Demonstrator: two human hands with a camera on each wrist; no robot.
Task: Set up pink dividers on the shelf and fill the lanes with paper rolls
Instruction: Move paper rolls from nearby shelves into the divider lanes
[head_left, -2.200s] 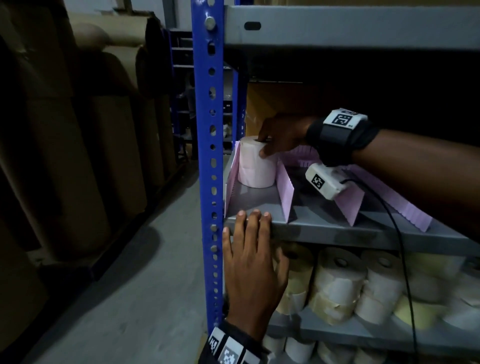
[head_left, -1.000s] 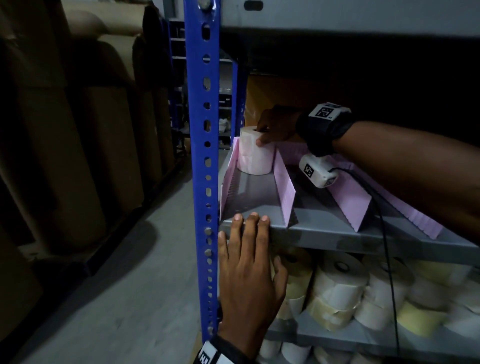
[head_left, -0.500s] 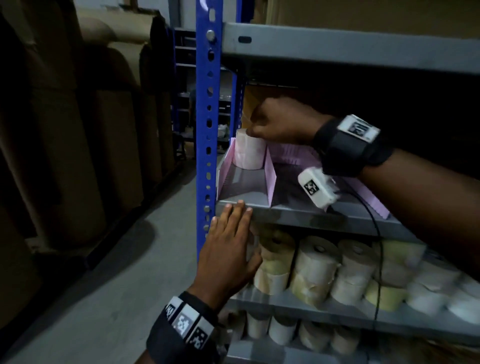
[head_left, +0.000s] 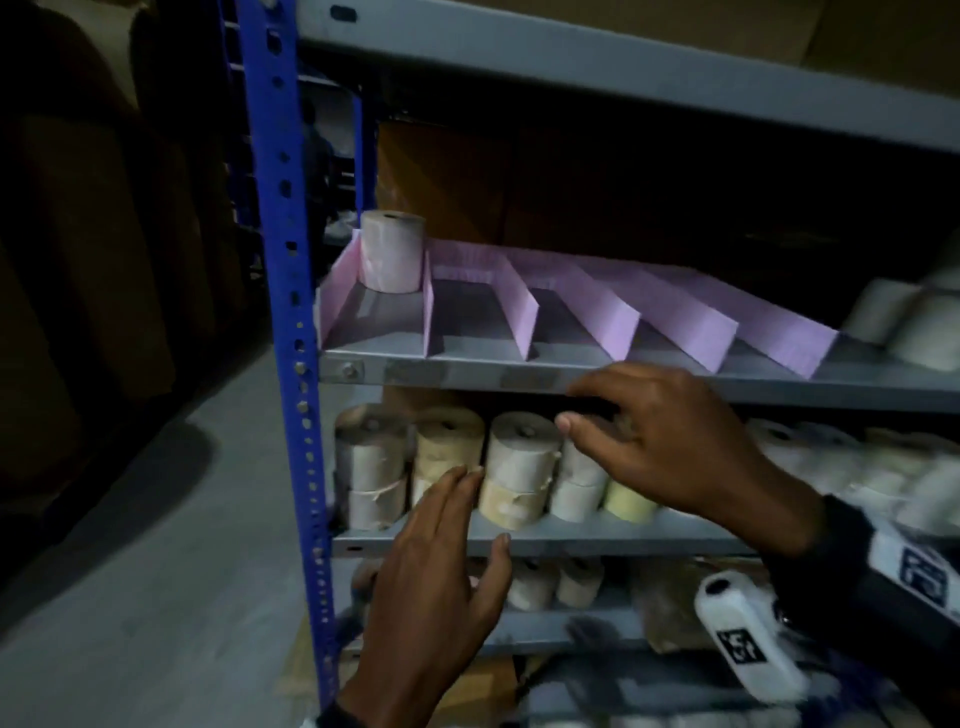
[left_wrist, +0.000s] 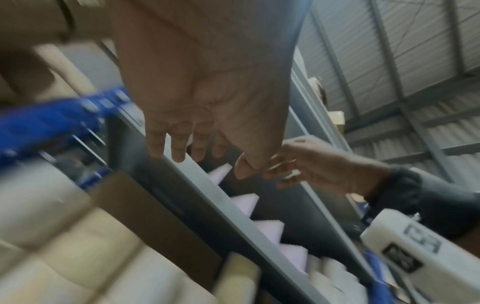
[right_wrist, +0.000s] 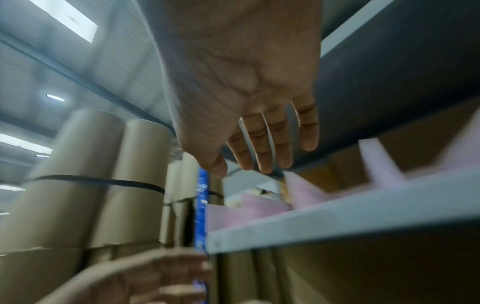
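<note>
- The pink dividers (head_left: 613, 306) stand in a row on the grey shelf (head_left: 467, 370), across the frame's middle.
- One paper roll (head_left: 392, 251) stands upright at the back of the leftmost lane, upper left.
- The left hand (head_left: 436, 577), fingers straight, holds nothing at lower centre, before the stacked rolls (head_left: 514, 467).
- The right hand (head_left: 670, 441), loosely curled and unladen, hovers just below the shelf's front edge.
</note>
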